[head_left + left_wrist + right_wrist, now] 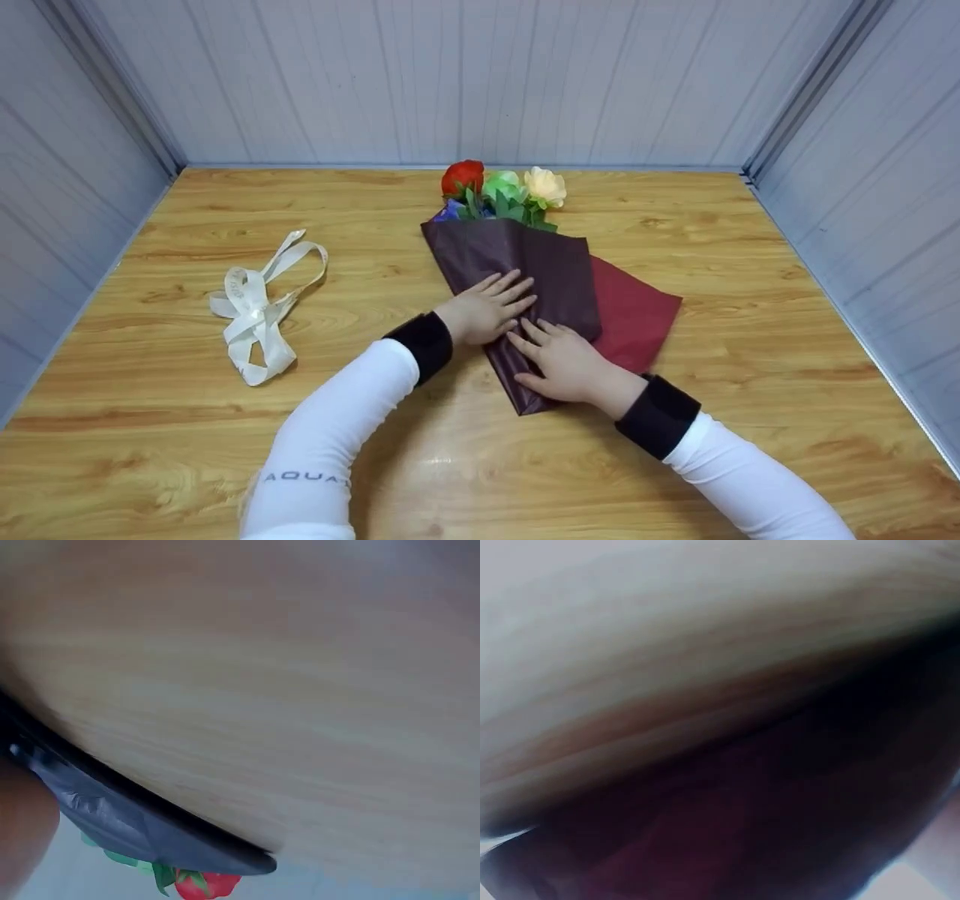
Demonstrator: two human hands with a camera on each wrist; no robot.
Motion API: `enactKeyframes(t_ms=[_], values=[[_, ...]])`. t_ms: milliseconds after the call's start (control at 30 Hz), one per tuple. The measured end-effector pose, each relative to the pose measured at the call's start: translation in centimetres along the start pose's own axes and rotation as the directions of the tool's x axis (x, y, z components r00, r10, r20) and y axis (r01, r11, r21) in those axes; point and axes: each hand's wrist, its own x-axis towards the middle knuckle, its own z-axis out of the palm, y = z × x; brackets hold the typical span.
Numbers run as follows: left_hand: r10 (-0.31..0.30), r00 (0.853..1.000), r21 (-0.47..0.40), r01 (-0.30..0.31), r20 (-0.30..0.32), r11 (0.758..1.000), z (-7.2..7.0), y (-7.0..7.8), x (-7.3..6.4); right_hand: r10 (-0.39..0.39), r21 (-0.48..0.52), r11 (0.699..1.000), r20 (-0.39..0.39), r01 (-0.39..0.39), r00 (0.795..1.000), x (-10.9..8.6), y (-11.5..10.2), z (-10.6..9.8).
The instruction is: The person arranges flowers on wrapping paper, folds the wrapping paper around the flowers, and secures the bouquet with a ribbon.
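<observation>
A bouquet lies on the table, partly covered by dark maroon wrapping paper (559, 274) folded over its stems. Past the paper's far edge show a red flower (463, 178), a green flower (504, 184), a cream flower (545, 187) and a bit of blue. My left hand (487, 309) rests on the folded paper with its fingers spread. Just nearer and to the right, my right hand (564, 361) lies on the lower part of the fold, fingers extended. A brighter red flap (634, 315) of paper spreads out to the right. The stems are hidden.
A looped cream ribbon (255, 315) lies on the wooden table (360, 247) to the left. Grey-white panels (465, 82) stand along the back and both sides of the table. The right wrist view is dark and blurred.
</observation>
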Motion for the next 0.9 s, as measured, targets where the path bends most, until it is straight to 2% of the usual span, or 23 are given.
enactKeyframes(t_ms=[67,167,333,433,633,900], values=[[-0.034,0.999,-0.030,0.035,0.028,0.999,0.0,0.2,0.6,0.000,0.004,1.000,0.016,0.000,1.000,0.0,-0.1,0.0],[-0.127,0.991,-0.081,0.131,0.046,0.988,-0.1,-0.2,1.6,0.008,0.016,1.000,0.036,-0.009,0.999,-0.1,-0.1,0.0],[-0.251,0.968,-0.153,0.252,0.027,0.956,-0.2,-1.0,3.5,0.014,0.006,1.000,0.034,-0.014,0.999,-0.1,-0.1,-0.1],[-0.308,0.951,-0.173,0.305,0.009,0.937,-0.4,-1.3,4.1,0.014,-0.005,1.000,0.035,-0.014,0.999,0.0,-0.1,-0.1],[-0.356,0.934,-0.197,0.346,-0.016,0.917,-0.5,-1.5,4.6,0.013,-0.011,1.000,0.026,-0.013,1.000,0.0,-0.2,-0.2],[-0.383,0.923,-0.201,0.370,-0.031,0.907,-0.3,-1.4,4.7,0.016,-0.005,1.000,0.052,-0.016,0.999,0.0,-0.2,-0.3]])
